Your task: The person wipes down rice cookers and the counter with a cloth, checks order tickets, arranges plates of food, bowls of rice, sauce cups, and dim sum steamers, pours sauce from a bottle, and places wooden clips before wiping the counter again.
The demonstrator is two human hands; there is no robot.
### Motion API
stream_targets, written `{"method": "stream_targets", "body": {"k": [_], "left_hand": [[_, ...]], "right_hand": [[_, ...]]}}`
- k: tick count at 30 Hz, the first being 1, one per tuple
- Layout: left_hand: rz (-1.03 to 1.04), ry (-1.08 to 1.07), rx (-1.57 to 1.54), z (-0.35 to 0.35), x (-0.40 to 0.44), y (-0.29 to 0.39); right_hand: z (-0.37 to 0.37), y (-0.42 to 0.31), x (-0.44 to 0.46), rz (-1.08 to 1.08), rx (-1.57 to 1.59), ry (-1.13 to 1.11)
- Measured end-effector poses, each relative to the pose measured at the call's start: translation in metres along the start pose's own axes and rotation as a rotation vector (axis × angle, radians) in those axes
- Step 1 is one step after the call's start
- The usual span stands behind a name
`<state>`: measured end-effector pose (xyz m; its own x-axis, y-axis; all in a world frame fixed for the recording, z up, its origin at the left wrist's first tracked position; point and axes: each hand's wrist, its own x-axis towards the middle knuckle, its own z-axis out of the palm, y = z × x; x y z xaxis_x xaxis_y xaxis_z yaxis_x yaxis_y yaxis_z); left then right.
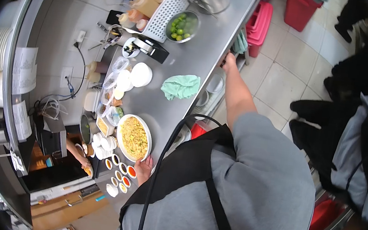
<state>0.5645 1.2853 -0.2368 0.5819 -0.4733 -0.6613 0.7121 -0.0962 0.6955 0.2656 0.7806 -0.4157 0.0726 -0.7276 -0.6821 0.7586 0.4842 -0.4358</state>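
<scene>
Plate (pixel 122 149) of fried rice (pixel 135 137), one: white, oval in outline, resting on the steel bench (pixel 165 117) in front of the wearer. Rice yellowish, with green flecks, spread over most of the plate.

Left hand (pixel 143 168): fingers at the plate's rim; cannot tell whether the grip pinches it or merely touches.

Sauce dishes (pixel 123 168), a cluster: small, white, holding dark, orange and red contents; just beside the plate, near the left hand.

Small white dishes (pixel 104 144), stacked, and a rectangular tub (pixel 104 126) with yellowish contents: beside the plate, toward the wall.

White round container (pixel 142 75): among plastic bags, past the tub.

Cloth (pixel 180 86), pale green, crumpled: lying near the bench's front edge.

Right hand (pixel 229 61): arm extended along the front edge, well apart from the plate; fingers mostly hidden, so the state of that grip cannot be told.

Metal bowl (pixel 195 33) of green limes (pixel 182 26); beside it, a white perforated basket (pixel 163 19) with squeeze bottles (pixel 145 6).

Co-worker's hand (pixel 84 162): across the bench, at an orange item too small to identify.
</scene>
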Motion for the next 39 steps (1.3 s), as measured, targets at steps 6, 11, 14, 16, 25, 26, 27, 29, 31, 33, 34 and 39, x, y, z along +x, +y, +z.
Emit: {"method": "stream_targets", "body": {"k": [6, 11, 14, 16, 25, 26, 27, 29, 31, 33, 34, 39], "left_hand": [[0.059, 0.036, 0.015, -0.01, 0.009, -0.007], [0.087, 0.06, -0.019, -0.012, 0.012, -0.012], [0.132, 0.018, -0.076, -0.012, 0.008, -0.017], [0.141, -0.021, -0.108, -0.008, 0.003, -0.017], [0.103, -0.181, -0.291, -0.014, 0.011, -0.017], [0.096, -0.184, -0.284, -0.015, 0.014, -0.018], [0.087, -0.191, -0.272, -0.016, 0.017, -0.02], [0.095, -0.196, -0.281, -0.017, 0.02, -0.022], [0.096, -0.204, -0.286, -0.017, 0.026, -0.024], [0.107, -0.228, -0.303, -0.021, 0.029, -0.028], [0.114, -0.239, -0.314, -0.021, 0.028, -0.028], [0.157, -0.255, -0.324, -0.016, 0.017, -0.024]], "right_hand": [[-0.031, -0.024, -0.004, -0.141, -0.061, 0.147], [-0.088, -0.084, 0.029, -0.337, -0.005, 0.169], [-0.068, -0.136, -0.01, -0.668, 0.084, 0.164], [-0.015, -0.16, -0.067, -0.717, 0.057, 0.108], [0.201, 0.041, -0.233, -0.82, -0.959, -0.877], [0.208, 0.078, -0.248, -0.884, -1.122, -0.945], [0.213, 0.117, -0.256, -0.788, -1.061, -1.069], [0.222, 0.185, -0.256, -0.93, -1.214, -1.139], [0.232, 0.225, -0.276, -0.991, -1.401, -1.09], [0.234, 0.268, -0.266, -1.101, -1.558, -1.064], [0.231, 0.283, -0.263, -1.213, -1.711, -1.027], [0.221, 0.268, -0.274, -0.848, -1.764, -1.112]]}}
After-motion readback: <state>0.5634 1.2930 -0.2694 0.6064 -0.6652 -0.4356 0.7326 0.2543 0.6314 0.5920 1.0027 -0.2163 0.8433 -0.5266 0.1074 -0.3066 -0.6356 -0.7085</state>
